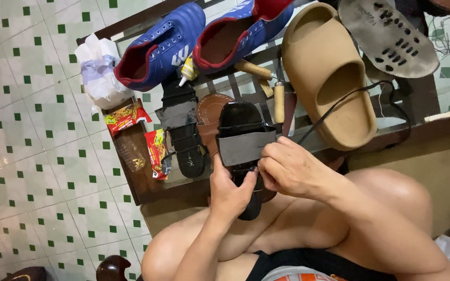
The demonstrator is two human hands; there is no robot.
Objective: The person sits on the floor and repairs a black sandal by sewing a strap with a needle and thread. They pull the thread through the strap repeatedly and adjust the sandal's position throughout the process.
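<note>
**Both your hands on a black sandal above a cluttered low table**

At the far left, a green-and-white tiled floor [37, 156] runs beside the low wooden table [141, 190]. On the table's left end sits a crumpled white plastic bag [97, 70], with red snack wrappers [127, 117] just below it. Next come two blue sports shoes with red lining [162, 47], a small glue bottle [187, 69] wedged between them. Below the shoes lies a second black sandal [183, 135] with a grey strap, and just beside it a brown sandal [209, 112].

In the middle, your left hand [230, 192] is closed around the heel end of the black sandal [243, 125], thumb pressed on its upper side. The sandal is held over your knees at the table's near edge, toe pointing away. Your right hand [290, 166] curls its fingers onto the grey strap [247, 147] across the sandal, gripping its right edge.

Further right, wooden-handled tools [278, 99] lie beside a tan foam slide [329, 78] and a worn grey insole [389, 36].
</note>
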